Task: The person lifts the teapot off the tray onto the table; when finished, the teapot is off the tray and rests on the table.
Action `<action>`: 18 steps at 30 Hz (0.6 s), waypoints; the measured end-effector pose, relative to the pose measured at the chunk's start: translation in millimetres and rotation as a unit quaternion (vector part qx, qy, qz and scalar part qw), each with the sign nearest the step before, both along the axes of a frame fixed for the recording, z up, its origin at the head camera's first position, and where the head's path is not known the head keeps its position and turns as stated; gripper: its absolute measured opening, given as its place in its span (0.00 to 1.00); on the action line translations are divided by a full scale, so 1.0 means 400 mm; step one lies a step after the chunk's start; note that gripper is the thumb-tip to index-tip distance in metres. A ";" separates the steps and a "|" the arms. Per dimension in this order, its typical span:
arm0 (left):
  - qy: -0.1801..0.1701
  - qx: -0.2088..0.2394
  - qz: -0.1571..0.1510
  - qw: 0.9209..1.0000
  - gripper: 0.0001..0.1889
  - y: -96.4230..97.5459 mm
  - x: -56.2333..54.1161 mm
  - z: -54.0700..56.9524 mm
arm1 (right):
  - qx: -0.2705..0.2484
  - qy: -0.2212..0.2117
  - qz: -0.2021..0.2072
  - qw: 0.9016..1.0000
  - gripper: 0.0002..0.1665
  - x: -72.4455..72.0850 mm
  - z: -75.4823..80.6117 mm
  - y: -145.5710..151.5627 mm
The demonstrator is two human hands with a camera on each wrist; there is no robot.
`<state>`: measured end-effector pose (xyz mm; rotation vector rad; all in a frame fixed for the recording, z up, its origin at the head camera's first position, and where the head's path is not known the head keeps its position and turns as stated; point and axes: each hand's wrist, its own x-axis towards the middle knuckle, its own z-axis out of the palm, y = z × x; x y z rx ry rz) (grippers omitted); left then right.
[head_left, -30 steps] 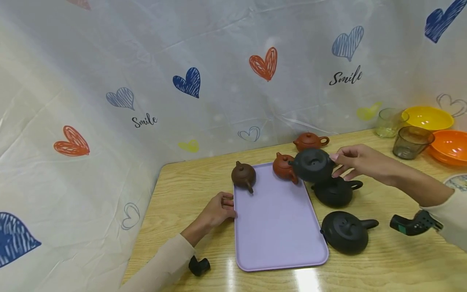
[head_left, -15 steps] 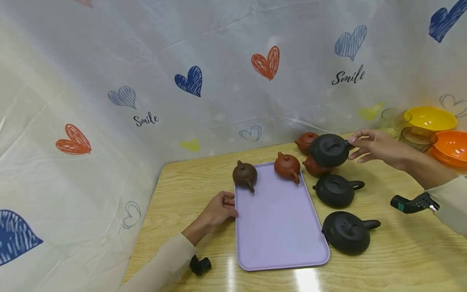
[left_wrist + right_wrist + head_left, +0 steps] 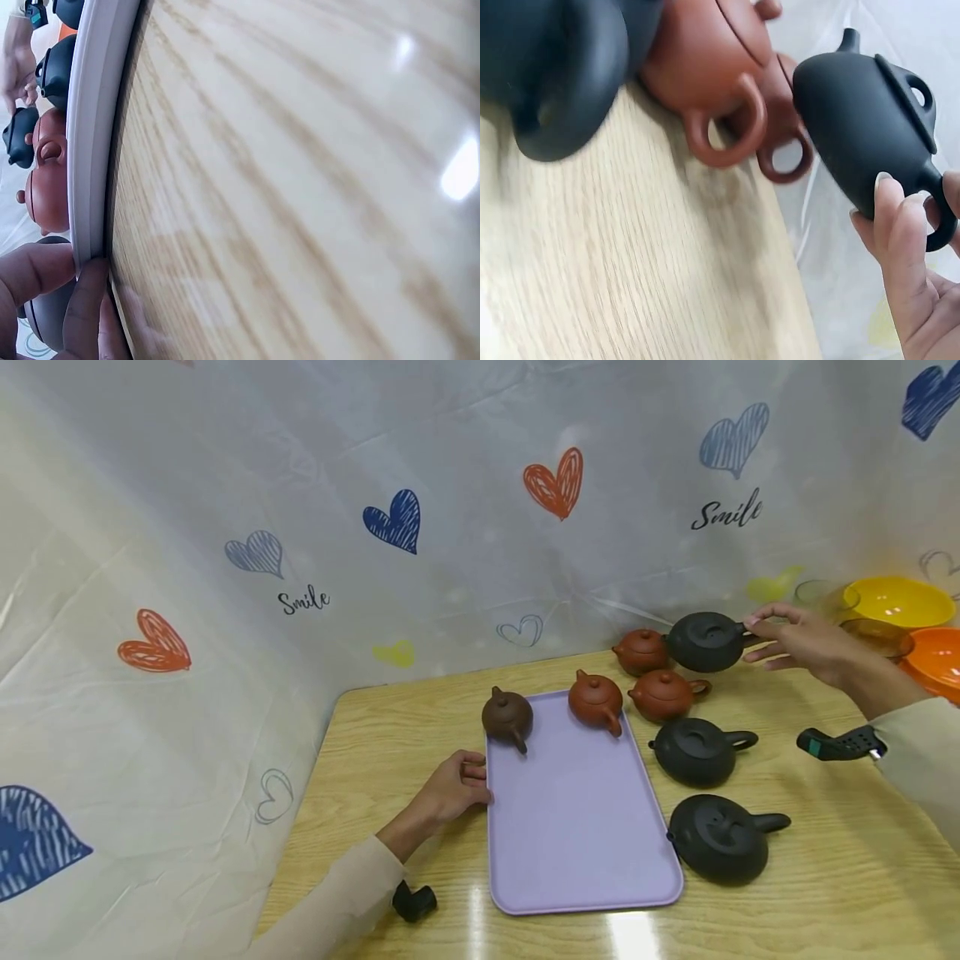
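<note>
My right hand (image 3: 802, 642) pinches the handle of a black teapot (image 3: 705, 642), which is raised off the table near its back edge. The right wrist view shows the fingers at the teapot's (image 3: 859, 120) loop handle. My left hand (image 3: 450, 789) pinches the left rim of a lilac tray (image 3: 581, 827), thumb and fingers on the edge. A dark brown teapot (image 3: 507, 718) stands at the tray's back left corner, a reddish-brown teapot (image 3: 594, 700) at its back right. Two more reddish teapots, one farther back (image 3: 642, 652) and one nearer (image 3: 662, 695), stand behind and right of the tray.
Two black teapots, one middle (image 3: 693, 752) and one front (image 3: 717, 839), line the tray's right side. At far right are a yellow bowl (image 3: 903, 602), an orange bowl (image 3: 937, 660) and two tinted glasses, partly behind my right hand. A heart-printed sheet (image 3: 450, 485) hangs behind the table.
My right hand has carried the black teapot back and to the right, from above the tray's right edge to beside the rearmost reddish teapot. The left hand stays at the tray rim.
</note>
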<state>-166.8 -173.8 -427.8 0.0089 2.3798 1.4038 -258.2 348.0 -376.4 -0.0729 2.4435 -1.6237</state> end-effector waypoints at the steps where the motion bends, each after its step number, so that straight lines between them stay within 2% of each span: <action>1: 0.000 0.001 0.000 1.000 0.32 0.000 0.000 0.000 | 0.001 -0.003 -0.003 1.000 0.07 -0.004 -0.003 0.005; 14: -0.001 0.010 0.003 1.000 0.32 0.000 -0.002 0.000 | 0.001 -0.036 -0.008 0.999 0.06 -0.025 -0.048 0.034; 18: -0.002 0.006 0.003 1.000 0.32 0.002 -0.003 -0.002 | 0.020 -0.042 -0.009 0.999 0.11 -0.028 -0.062 0.040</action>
